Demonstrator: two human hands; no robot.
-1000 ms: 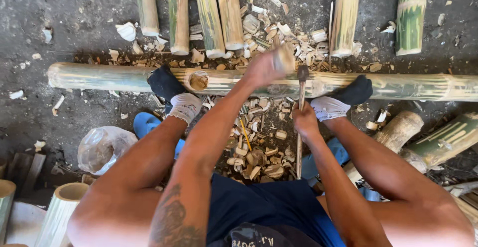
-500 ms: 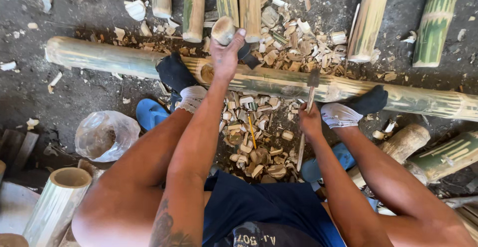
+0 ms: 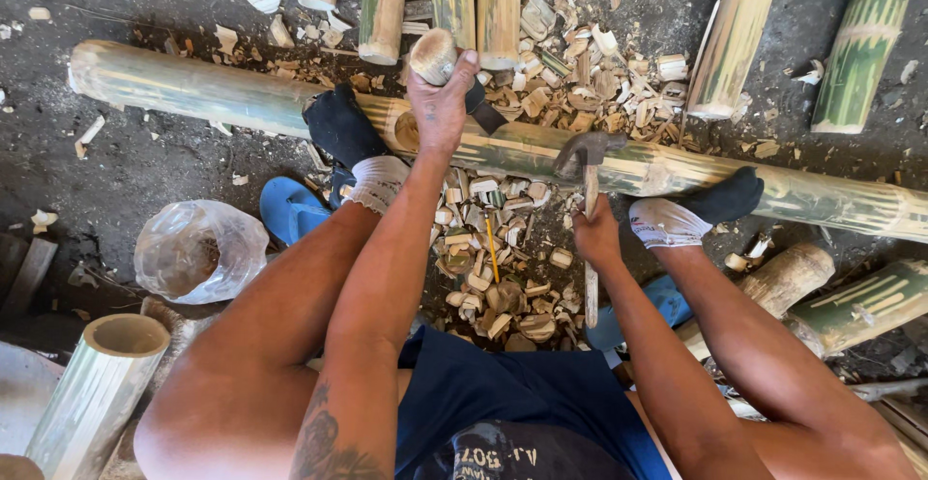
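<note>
We pin the long bamboo pole point(image 3: 242, 98) on the ground under both socked feet, so it cannot roll. Our left hand point(image 3: 443, 103) is clamped on a wooden mallet point(image 3: 434, 56), raised above the pole; our right hand point(image 3: 597, 236) grips the handle of a hooked blade point(image 3: 587, 151), its head resting on the pole. The pole is green-yellow and streaked, with chips point(image 3: 498, 287) heaped beside it.

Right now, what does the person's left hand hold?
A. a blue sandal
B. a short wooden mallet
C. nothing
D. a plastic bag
B: the left hand grips a short wooden mallet, raised above the long bamboo pole, while the right hand holds the blade tool on the pole.
</note>
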